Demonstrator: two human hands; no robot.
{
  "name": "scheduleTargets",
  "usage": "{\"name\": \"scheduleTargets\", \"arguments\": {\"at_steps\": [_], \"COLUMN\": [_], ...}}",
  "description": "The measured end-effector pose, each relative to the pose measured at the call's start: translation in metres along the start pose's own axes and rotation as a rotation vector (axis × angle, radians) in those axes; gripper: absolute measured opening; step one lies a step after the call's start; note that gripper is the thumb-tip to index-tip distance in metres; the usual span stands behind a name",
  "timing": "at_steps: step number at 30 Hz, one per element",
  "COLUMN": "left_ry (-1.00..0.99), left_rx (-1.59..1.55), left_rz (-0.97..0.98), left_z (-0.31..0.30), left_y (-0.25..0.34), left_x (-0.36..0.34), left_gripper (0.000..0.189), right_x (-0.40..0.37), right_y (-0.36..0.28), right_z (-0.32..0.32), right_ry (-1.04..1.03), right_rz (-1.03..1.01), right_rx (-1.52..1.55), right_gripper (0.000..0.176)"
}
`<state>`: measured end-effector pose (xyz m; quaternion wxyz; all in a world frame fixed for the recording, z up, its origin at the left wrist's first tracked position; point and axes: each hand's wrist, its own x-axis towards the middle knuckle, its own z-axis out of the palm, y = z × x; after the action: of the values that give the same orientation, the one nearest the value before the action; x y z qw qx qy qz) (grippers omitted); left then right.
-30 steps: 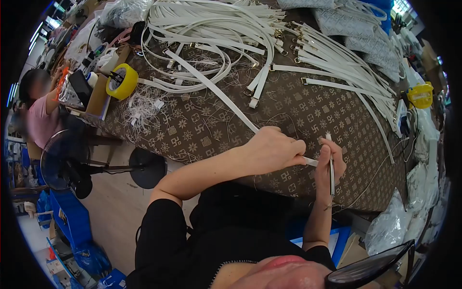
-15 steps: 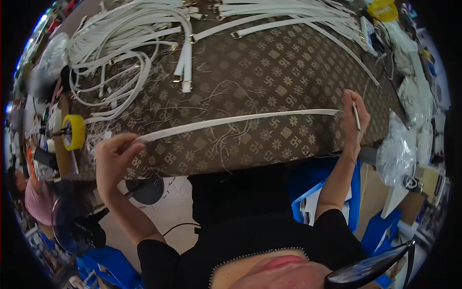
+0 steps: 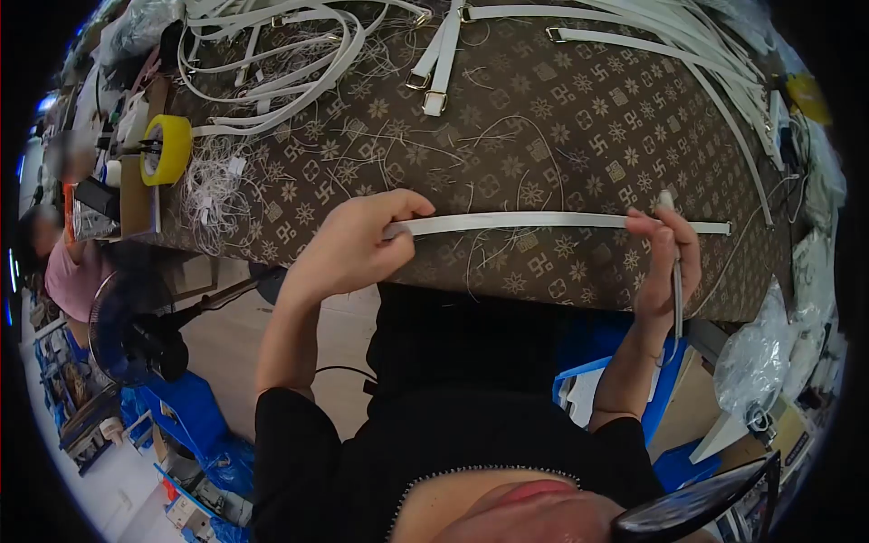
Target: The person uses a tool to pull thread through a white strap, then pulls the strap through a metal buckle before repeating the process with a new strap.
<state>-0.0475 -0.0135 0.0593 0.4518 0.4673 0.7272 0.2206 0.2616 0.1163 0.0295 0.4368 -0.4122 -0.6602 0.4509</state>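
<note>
Left hand (image 3: 348, 244) pinches the white strap (image 3: 543, 220), right hand (image 3: 665, 258) grips strap plus thin metal tool (image 3: 677, 294), taut over the patterned table (image 3: 543, 118) edge; a slip could nick the strap.

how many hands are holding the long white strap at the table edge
2. The left hand grips the white strap on the left. The right hand pinches it near its right end and also holds a thin metal tool.
</note>
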Motion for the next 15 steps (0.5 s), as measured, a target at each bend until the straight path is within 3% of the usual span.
{"name": "scheduleTargets", "arguments": {"at_steps": [5,10,12,15], "left_ry": [-0.018,0.013,0.098,0.138], "left_rx": [-0.059,-0.002,0.070,0.178], "left_rz": [0.141,0.141,0.282,0.309], "left_z": [0.007,0.003,0.002,-0.001], "left_y": [-0.004,-0.009,-0.020,-0.020], "left_x": [0.003,-0.002,-0.004,-0.004], "left_gripper": [0.036,0.029,0.026,0.027], "right_x": [-0.008,-0.008,-0.008,-0.008], "right_y": [-0.010,-0.004,-0.004,-0.004], "right_z": [0.053,0.059,0.057,0.057], "right_ry": [-0.352,-0.333,-0.277,-0.329], "right_rz": [0.089,0.146,0.176,0.180], "right_rx": [0.218,0.204,0.229,0.156], "right_gripper": [0.026,0.030,0.029,0.032]}}
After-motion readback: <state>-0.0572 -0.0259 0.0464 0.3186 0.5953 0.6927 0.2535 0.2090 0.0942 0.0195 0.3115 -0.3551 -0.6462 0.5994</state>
